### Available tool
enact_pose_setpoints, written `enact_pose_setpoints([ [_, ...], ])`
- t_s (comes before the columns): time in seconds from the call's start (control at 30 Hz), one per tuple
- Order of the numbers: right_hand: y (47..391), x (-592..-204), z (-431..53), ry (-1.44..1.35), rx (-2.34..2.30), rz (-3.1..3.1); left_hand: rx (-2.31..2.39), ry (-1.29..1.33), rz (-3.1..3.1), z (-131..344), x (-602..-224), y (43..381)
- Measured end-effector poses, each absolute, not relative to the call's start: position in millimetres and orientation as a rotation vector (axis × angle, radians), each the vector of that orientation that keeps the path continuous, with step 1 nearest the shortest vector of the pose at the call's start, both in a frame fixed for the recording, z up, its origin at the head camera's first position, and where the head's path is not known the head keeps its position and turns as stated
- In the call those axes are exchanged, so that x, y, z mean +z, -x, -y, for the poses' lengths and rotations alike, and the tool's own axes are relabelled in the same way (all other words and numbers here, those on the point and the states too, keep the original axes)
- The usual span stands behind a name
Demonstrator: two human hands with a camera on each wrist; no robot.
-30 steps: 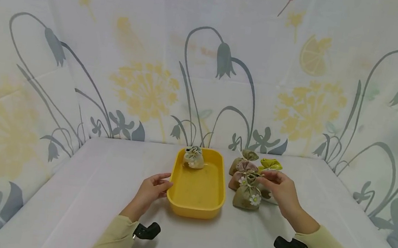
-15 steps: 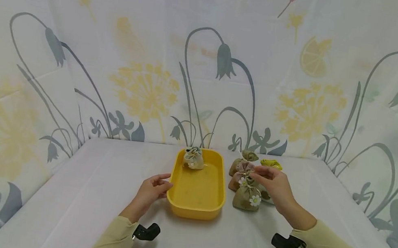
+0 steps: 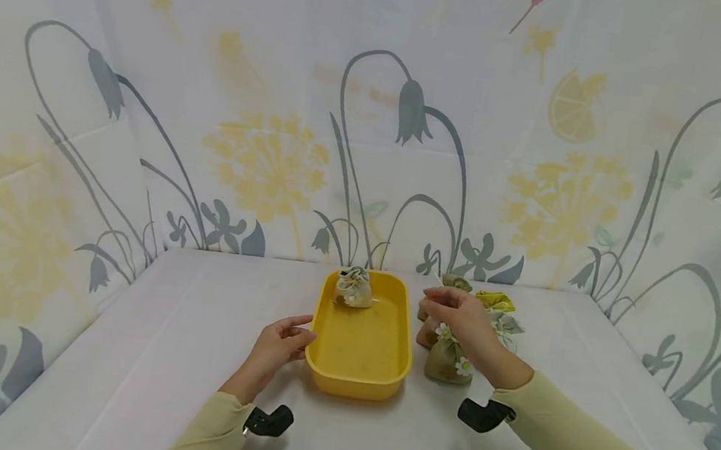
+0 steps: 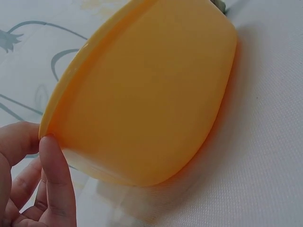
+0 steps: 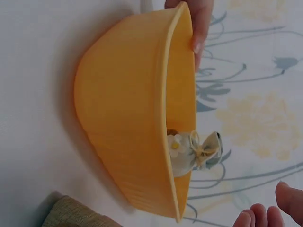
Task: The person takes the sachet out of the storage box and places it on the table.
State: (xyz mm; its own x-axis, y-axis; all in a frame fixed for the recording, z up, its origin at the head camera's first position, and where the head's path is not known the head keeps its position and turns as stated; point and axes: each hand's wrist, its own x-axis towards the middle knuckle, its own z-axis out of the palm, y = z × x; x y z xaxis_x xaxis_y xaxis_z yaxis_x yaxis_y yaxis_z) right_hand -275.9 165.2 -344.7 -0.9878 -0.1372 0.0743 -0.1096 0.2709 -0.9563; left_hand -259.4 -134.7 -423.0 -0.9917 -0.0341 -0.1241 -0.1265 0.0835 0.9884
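A yellow plastic basin (image 3: 355, 388) sits on the white-covered table, a pale pouch with a daisy (image 3: 355, 291) standing at its far end. My left hand (image 3: 276, 347) pinches the basin's left rim between thumb and forefinger, as the left wrist view shows. My right hand (image 3: 465, 327) is over a cluster of small drawstring pouches right of the basin, thumb and fingertips apart in the right wrist view, with no pouch between them. An olive pouch (image 3: 445, 363) with a daisy stands in front; the hand hides much of the reddish-brown pouch (image 3: 426, 334) behind it.
Farther back in the cluster are a brown pouch (image 3: 457, 283), a yellow-green pouch (image 3: 496, 300) and a pale grey-green pouch (image 3: 506, 325). A flower-printed cloth (image 3: 370, 144) hangs behind the table. A black camera mount (image 3: 269, 420) sits at the left wrist.
My right hand has moved left from the olive pouch's neck across the cluster, uncovering the pale grey-green pouch. The left hand and basin have stayed in place.
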Motion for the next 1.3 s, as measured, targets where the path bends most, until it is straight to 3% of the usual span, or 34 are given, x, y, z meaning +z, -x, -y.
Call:
enact_pose_setpoints([
  [0.97,341,-345,-77,0.140,-1.867,-2.404,2.053,0.212,-2.279,135,-418,260],
  [1.3,353,-361,-59,0.105,-1.849,-2.444,2.069,0.181,-2.244,135,-420,258],
])
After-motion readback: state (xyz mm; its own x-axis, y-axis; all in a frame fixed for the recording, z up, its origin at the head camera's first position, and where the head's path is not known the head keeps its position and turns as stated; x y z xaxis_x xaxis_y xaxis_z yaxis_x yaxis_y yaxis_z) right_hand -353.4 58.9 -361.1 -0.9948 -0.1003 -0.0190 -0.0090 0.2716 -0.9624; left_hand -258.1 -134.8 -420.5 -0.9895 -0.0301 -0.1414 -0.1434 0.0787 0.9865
